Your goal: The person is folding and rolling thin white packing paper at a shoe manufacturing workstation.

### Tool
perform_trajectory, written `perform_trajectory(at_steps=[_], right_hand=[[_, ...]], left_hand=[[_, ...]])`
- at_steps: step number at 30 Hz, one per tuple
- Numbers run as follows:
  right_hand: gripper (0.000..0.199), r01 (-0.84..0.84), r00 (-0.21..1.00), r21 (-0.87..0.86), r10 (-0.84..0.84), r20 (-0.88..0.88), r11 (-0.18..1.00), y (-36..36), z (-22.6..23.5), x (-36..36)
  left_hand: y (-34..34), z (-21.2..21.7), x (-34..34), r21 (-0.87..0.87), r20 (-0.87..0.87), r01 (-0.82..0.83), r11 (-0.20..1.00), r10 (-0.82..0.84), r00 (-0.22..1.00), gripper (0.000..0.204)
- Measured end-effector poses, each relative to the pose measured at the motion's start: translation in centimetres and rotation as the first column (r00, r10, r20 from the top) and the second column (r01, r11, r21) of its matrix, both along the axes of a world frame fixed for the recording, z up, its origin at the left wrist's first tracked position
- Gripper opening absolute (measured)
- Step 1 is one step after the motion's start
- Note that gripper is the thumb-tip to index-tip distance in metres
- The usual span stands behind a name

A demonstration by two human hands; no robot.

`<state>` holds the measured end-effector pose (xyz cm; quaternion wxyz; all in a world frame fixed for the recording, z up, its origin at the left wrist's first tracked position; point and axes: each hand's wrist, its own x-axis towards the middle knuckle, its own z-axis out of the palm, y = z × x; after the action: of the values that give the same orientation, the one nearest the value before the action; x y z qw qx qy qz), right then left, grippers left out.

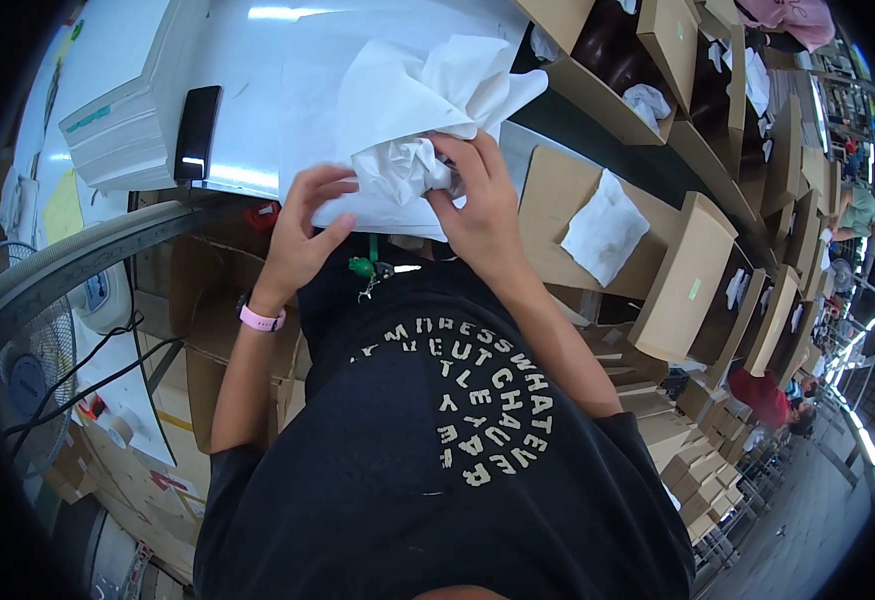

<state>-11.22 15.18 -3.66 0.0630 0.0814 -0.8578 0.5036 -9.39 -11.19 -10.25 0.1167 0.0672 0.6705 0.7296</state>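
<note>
A bunched sheet of white tissue paper (398,165) sits in front of me above the white table (248,100), its loose folds spreading up and to the right. My right hand (483,195) grips its crumpled lower part between thumb and fingers. Just left of the bundle is my left hand (303,230), its curved fingers apart and a little blurred, holding nothing that I can see. Flat white sheets (308,120) lie beneath the paper. Whether anything is wrapped inside the bundle is hidden.
A dark phone (198,130) lies beside a thick stack of white paper (123,125) at the left. A fan (33,370) and black cables stand lower left. Open cardboard boxes (688,275) line the right, with a white sheet (606,228) on one flap. Other people are farther right.
</note>
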Motion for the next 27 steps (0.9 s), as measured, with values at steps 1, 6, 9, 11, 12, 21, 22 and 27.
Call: perform_trajectory(at_steps=[1, 6, 9, 11, 12, 21, 22, 27], right_hand=[[0.054, -0.007, 1.0, -0.004, 0.007, 0.001, 1.0, -0.6, -1.1, -0.1], [0.051, -0.193, 0.966, 0.222, 0.225, -0.128, 0.956, -0.6, -9.5, 0.2], [0.05, -0.208, 0.938, 0.337, 0.285, -0.198, 0.918, -1.0, -10.4, -0.3], [0.05, -0.204, 0.915, 0.405, 0.32, -0.245, 0.891, -1.8, -9.5, 0.1], [0.052, -0.212, 0.918, 0.447, 0.335, -0.215, 0.869, -2.0, -9.0, 0.2], [0.054, -0.404, 0.9, 0.378, 0.436, 0.002, 0.833, -1.5, -7.7, -3.0], [0.051, -0.434, 0.892, 0.33, 0.45, 0.031, 0.838, -1.3, -7.7, -3.8], [0.045, -0.581, 0.807, 0.29, 0.491, 0.329, 0.761, -1.3, -7.0, -10.9]], left_hand=[[-1.5, -0.9, -0.3, -0.004, 0.001, -0.007, 1.0, 0.007, 1.0, 0.06], [-2.3, -3.5, -2.7, -0.674, -0.411, -0.063, 0.736, -0.302, 0.86, 0.028], [-2.5, -3.9, -3.8, -0.714, -0.403, -0.003, 0.7, -0.408, 0.819, 0.026], [-2.5, -4.3, -3.7, -0.702, -0.511, -0.115, 0.703, -0.385, 0.768, 0.022], [-2.6, -4.5, -3.5, -0.698, -0.512, -0.114, 0.707, -0.382, 0.77, 0.022], [-1.8, -1.9, -3.7, -0.79, -0.357, -0.062, 0.61, -0.376, 0.855, 0.028], [-0.9, -0.3, -3.1, -0.825, -0.354, -0.169, 0.54, -0.259, 0.899, 0.034], [3.4, 5.2, -3.8, -0.728, -0.614, -0.409, 0.55, -0.258, 0.746, 0.052]])
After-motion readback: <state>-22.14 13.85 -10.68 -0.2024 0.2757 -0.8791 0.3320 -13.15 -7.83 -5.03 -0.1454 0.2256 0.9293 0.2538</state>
